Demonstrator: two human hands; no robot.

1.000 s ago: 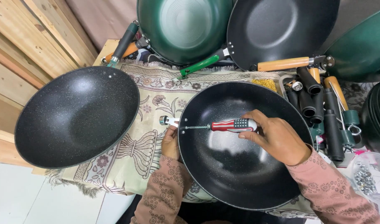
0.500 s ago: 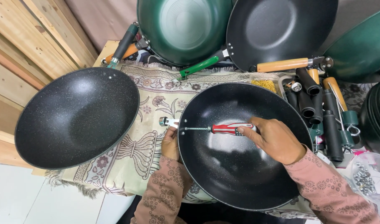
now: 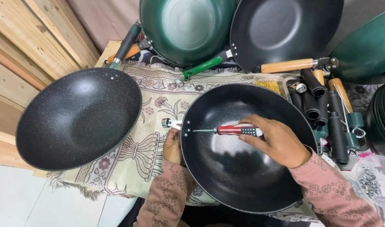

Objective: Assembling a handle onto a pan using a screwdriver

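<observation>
A black speckled wok pan (image 3: 234,168) sits in front of me on a patterned cloth (image 3: 150,126). My right hand (image 3: 276,141) reaches inside it and grips a red-and-black-handled screwdriver (image 3: 238,130), whose tip points at the screws on the pan's left wall. My left hand (image 3: 172,145) is outside the pan's left rim, holding a small metal handle bracket (image 3: 169,123) against it.
A second black wok (image 3: 77,117) lies at left. A green wok (image 3: 186,27), another black wok (image 3: 285,29) with a wooden handle, and a green pan stand behind. Loose black and wooden handles (image 3: 323,105) lie at right, with a bag of screws (image 3: 369,180). Wooden boards are at left.
My right hand has shifted slightly on the screwdriver, whose tip stays at the pan's left wall. The left hand and the pans have not moved.
</observation>
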